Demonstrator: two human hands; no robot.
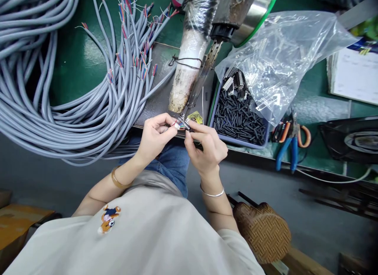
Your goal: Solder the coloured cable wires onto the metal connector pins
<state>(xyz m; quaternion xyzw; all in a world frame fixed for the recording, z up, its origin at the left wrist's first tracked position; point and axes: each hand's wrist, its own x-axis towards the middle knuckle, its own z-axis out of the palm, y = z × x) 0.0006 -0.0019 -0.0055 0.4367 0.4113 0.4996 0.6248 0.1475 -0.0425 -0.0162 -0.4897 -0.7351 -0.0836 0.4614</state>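
Pale shirt, embroidered bear; blue jeans; tan left bangle, silver right bangle.

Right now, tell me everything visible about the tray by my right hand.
The tray is shallow, roughly rectangular and blue-grey, and looks like plastic. It lies near the edge of the green table, just right of the right hand. Short black pieces fill most of it, with silvery connectors heaped toward the far end. A clear plastic bag covers its far right part.
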